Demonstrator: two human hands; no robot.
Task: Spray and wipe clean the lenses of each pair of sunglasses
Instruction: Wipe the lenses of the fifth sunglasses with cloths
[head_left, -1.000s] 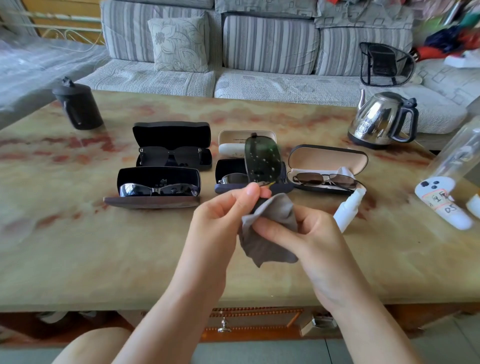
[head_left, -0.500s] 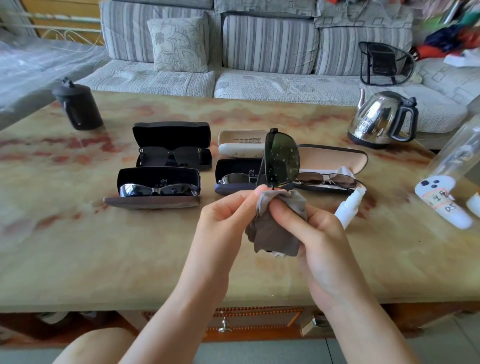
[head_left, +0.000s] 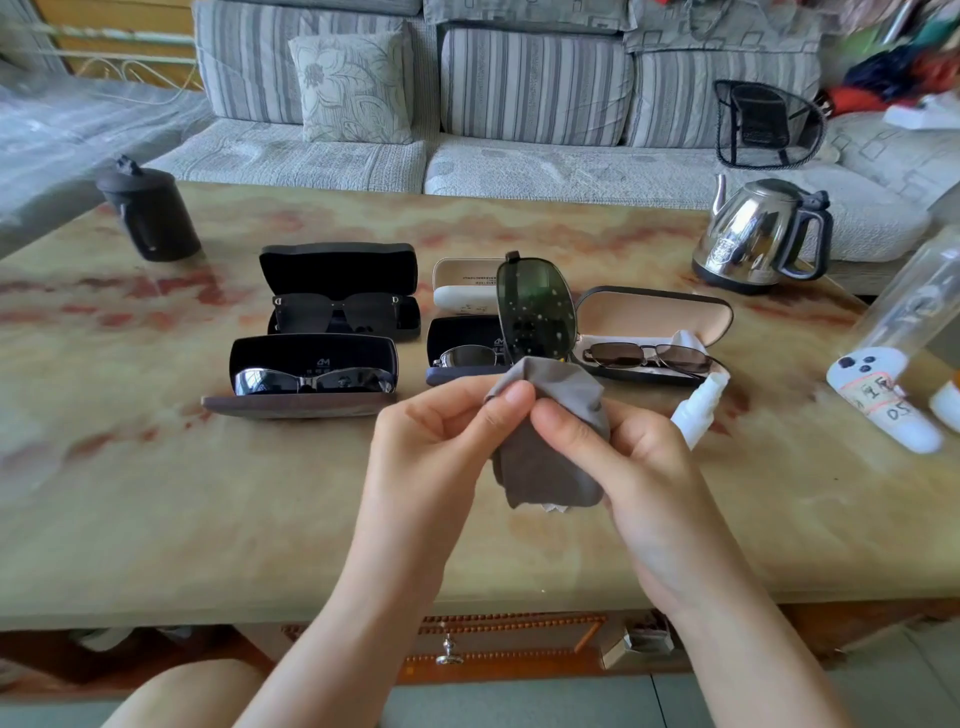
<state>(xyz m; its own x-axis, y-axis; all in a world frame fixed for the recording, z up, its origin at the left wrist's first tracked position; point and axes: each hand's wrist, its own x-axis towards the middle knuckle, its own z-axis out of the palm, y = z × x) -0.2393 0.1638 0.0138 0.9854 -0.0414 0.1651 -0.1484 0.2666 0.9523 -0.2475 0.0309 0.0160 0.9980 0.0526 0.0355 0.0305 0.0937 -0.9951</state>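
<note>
Grey cloth (head_left: 550, 467) covers the lower lens of the sunglasses (head_left: 535, 312), which you hold above the table (head_left: 156, 493), in front of the open cases (head_left: 337, 270). Your left hand (head_left: 447, 431) pinches the cloth between thumb and forefinger. Your right hand (head_left: 623, 457) pinches it from the opposite side, thumb forward and the other fingers curled behind. Both grips are closed on the cloth, with the lens judged to lie inside the fold. The long axis of the sunglasses stands almost upright. One lens is at the top, its face turned toward you, and the hinge end points up and away. The top lens carries spray droplets, so treat spraying of this pair as done, wiping of the lower lens as in progress, and the top lens as not yet wiped. The spray bottle (head_left: 698, 405) lies on the table just beside your right hand. The other pairs (head_left: 311, 379) rest in their cases; whether they are already clean cannot be determined.
</note>
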